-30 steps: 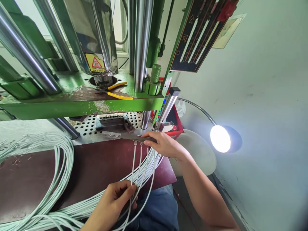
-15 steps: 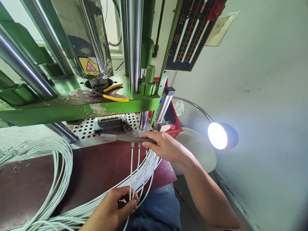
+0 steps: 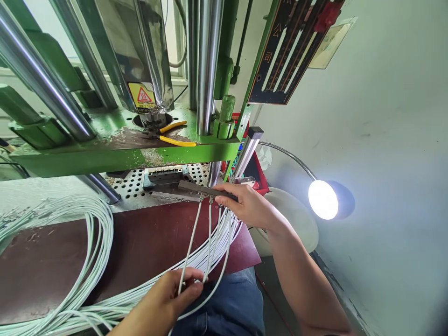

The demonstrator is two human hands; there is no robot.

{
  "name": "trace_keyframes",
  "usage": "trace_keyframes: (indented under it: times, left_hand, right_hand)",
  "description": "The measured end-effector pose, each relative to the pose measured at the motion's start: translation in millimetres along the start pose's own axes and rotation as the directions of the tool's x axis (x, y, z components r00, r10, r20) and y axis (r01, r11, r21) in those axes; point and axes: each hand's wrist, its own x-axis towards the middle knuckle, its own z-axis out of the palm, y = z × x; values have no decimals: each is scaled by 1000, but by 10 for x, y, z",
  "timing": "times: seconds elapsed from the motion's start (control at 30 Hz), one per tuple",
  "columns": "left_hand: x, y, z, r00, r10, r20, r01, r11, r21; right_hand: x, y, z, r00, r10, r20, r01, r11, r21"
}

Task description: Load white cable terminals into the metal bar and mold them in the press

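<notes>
My right hand (image 3: 247, 205) is closed around the right end of a dark metal bar (image 3: 196, 187). Beneath the bar a thinner metal strip (image 3: 171, 196) sticks out to the left, and a gap shows between their left ends. Small metal connectors on several white cables (image 3: 192, 240) sit along the strip. Lower down, my left hand (image 3: 175, 291) has thumb and fingers curled in on these cables below the connectors. The right ends of bar and strip are hidden by my right hand.
A green press (image 3: 122, 161) stands ahead, with yellow-handled pliers (image 3: 177, 141) on its plate. Under it sits a metal mould block (image 3: 164, 177). Bundles of white cable (image 3: 105, 233) cover parts of the brown board (image 3: 147, 233). A lit lamp (image 3: 322, 199) is at right.
The bar in my right hand has turned and come apart from the strip at the left end. The cables in my left hand have spread. The whole view has shifted slightly.
</notes>
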Motion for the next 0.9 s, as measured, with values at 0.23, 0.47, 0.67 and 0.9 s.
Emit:
trace_keyframes:
  times: [0.23,0.47,0.67,0.9]
  left_hand:
    - [105,145,-124,980,80,181,-94,993,65]
    - [-151,122,-258,988,39,-151,-44,999,-27]
    - [106,49,253,989,90,113,-38,916,-400]
    - [228,-81,225,923,102,370,117,843,-525]
  right_hand:
    - [16,-31,-40,1000,5,4,-5,1000,-31]
    - [8,-24,-100,1000,4,-3,-4,998,-65]
    - [72,-117,67,997,-33,70,36,998,-45]
    - [95,-81,-13,985,-90,150,108,988,-112]
